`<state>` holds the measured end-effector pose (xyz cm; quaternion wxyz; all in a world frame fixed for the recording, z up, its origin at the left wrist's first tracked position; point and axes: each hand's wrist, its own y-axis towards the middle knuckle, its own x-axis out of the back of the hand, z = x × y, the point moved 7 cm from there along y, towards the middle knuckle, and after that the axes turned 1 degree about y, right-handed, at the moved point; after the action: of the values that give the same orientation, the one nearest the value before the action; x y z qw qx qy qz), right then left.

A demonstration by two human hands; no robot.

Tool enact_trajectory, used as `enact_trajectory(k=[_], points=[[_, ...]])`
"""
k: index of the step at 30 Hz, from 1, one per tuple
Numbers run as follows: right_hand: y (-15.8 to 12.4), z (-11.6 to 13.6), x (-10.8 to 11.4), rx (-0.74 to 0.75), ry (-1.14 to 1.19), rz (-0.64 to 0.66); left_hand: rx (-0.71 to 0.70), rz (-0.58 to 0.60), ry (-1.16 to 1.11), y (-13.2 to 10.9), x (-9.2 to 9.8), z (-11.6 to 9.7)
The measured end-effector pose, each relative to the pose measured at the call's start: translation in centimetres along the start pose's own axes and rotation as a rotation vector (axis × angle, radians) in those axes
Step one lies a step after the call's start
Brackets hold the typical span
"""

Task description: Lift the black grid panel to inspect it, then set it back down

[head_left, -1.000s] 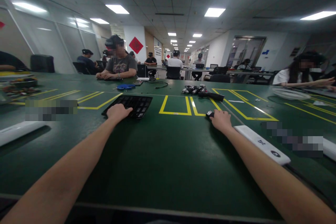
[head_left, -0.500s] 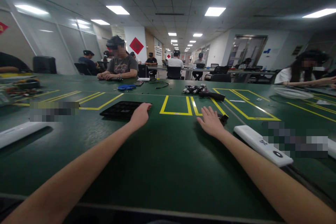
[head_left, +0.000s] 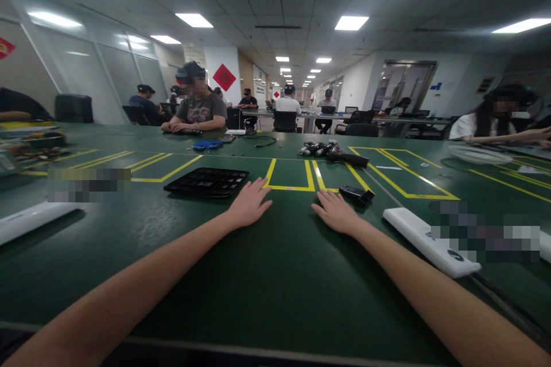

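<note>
My left hand [head_left: 250, 203] is open over the green tabletop [head_left: 275, 275], palm down with its fingers apart. Just left of it lies a flat black tray [head_left: 206, 182] with a grid of compartments; the hand is not holding it. My right hand [head_left: 336, 211] is open too, palm down and fingers spread, holding nothing. Close beyond it, to the right, a small dark box-like object [head_left: 356, 195] lies on the table. Yellow tape outlines [head_left: 288, 188] mark the surface in front of both hands.
A white power strip [head_left: 430, 241] lies right of my right arm, and another long white bar [head_left: 34, 221] at far left. Farther back are black cables with metallic connectors [head_left: 318, 149] and a blue cloth-like item [head_left: 207, 144]. A person [head_left: 200, 103] sits across the table.
My left hand has come off the black tray and moved right, its fingers opening out. My right hand has shifted slightly left and nearer, uncovering more of the small dark object.
</note>
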<state>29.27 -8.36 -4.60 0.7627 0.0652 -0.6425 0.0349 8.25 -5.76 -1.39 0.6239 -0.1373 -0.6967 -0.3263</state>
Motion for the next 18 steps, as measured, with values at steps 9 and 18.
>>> enact_trajectory(k=[9,18], points=[[-0.3,-7.2,3.3,-0.299,-0.225,-0.293,-0.274,0.16,-0.215,-3.1,0.4,-7.3],[-0.8,-7.9,2.4,-0.298,-0.234,-0.24,0.341,0.007,0.223,-0.4,1.5,2.6]])
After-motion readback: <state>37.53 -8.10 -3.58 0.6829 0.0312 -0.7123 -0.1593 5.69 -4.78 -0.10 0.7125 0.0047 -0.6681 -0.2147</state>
